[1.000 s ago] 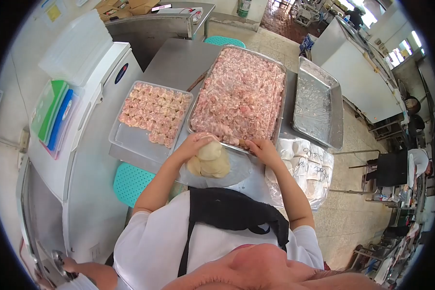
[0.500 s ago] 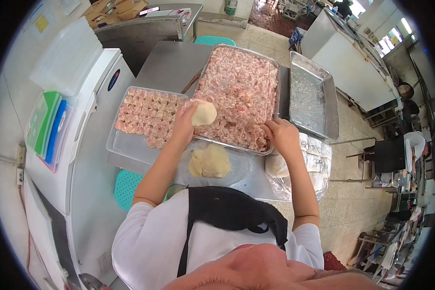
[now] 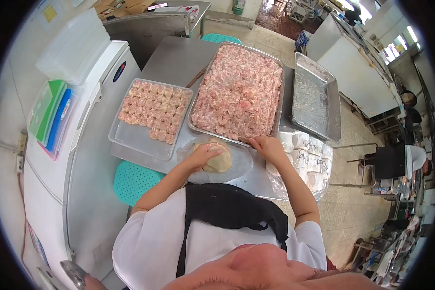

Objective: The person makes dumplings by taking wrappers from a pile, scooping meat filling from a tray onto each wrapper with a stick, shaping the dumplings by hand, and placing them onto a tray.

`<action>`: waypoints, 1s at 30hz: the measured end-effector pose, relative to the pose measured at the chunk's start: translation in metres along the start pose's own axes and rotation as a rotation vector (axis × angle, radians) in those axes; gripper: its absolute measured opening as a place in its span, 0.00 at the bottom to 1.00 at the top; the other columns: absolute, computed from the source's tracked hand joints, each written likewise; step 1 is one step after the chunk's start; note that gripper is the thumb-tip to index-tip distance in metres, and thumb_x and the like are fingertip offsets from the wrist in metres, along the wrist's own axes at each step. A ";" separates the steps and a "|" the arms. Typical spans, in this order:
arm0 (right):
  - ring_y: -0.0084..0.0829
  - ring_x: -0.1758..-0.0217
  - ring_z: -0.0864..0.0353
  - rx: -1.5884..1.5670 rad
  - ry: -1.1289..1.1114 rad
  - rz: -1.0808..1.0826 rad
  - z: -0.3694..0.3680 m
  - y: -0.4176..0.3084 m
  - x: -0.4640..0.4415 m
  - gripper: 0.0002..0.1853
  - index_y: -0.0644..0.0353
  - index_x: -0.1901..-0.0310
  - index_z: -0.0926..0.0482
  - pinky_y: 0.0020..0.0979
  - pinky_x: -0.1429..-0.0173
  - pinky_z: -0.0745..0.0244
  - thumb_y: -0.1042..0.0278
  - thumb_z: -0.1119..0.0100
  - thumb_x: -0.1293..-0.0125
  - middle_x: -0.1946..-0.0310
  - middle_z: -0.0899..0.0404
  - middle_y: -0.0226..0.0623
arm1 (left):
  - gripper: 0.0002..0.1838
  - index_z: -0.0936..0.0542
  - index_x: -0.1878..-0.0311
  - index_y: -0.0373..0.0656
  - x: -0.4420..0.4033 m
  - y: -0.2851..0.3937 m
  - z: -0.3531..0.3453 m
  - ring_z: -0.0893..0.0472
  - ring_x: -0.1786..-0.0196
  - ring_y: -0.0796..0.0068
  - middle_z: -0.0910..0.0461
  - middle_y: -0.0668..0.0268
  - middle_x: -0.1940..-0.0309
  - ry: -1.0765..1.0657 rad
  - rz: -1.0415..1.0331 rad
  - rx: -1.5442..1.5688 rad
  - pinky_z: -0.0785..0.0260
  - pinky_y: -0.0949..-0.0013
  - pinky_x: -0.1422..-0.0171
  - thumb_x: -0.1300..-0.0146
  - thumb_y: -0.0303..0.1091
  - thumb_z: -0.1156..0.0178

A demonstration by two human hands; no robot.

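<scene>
Wrappers (image 3: 221, 164) now meet the lowered left hand (image 3: 204, 156), grip unclear; right hand (image 3: 268, 147) pinches a brown tool (image 3: 245, 139) at the meat tray (image 3: 210, 134).

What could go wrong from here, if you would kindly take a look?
The left hand touches stacked dough rounds, so its fingers might lift two together. Minced meat reaches near the rim beside the right hand; some could spill over. The plastic tray sits near the table's edge, close to the left forearm, which might bump it.
</scene>
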State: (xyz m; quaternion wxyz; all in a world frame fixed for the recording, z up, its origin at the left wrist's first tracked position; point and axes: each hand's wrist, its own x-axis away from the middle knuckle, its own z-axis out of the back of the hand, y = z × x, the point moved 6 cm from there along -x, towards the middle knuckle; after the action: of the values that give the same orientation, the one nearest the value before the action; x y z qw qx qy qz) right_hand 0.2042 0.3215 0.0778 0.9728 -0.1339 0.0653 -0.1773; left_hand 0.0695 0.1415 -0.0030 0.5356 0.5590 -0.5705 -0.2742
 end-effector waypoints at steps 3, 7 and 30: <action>0.49 0.68 0.19 -0.108 -0.082 -0.066 0.011 -0.002 -0.013 0.20 0.58 0.70 0.21 0.47 0.64 0.26 0.51 0.49 0.30 0.74 0.20 0.45 | 0.14 0.22 0.46 0.38 -0.002 -0.005 -0.001 0.20 0.51 0.76 0.19 0.65 0.54 0.007 -0.025 0.232 0.28 0.71 0.45 0.30 0.34 0.44; 0.46 0.68 0.17 0.066 0.076 0.082 0.026 -0.031 -0.052 0.20 0.56 0.71 0.20 0.46 0.65 0.24 0.51 0.51 0.29 0.73 0.18 0.43 | 0.15 0.24 0.44 0.37 0.000 -0.005 0.019 0.20 0.49 0.71 0.20 0.62 0.51 0.138 0.013 0.424 0.26 0.67 0.44 0.30 0.33 0.45; 0.34 0.73 0.23 -0.679 0.178 -0.210 0.027 -0.019 -0.030 0.15 0.60 0.55 0.17 0.36 0.64 0.29 0.58 0.47 0.28 0.74 0.22 0.40 | 0.30 0.37 0.34 0.33 -0.059 0.132 -0.007 0.33 0.31 0.55 0.31 0.50 0.36 0.232 -0.324 1.000 0.42 0.48 0.26 0.24 0.50 0.63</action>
State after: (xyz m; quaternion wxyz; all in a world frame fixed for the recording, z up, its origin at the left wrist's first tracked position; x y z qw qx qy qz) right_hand 0.1751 0.3218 0.1115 0.8400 -0.4392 0.1907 -0.2553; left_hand 0.0185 0.2278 0.1012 0.2145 0.8533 -0.4749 0.0156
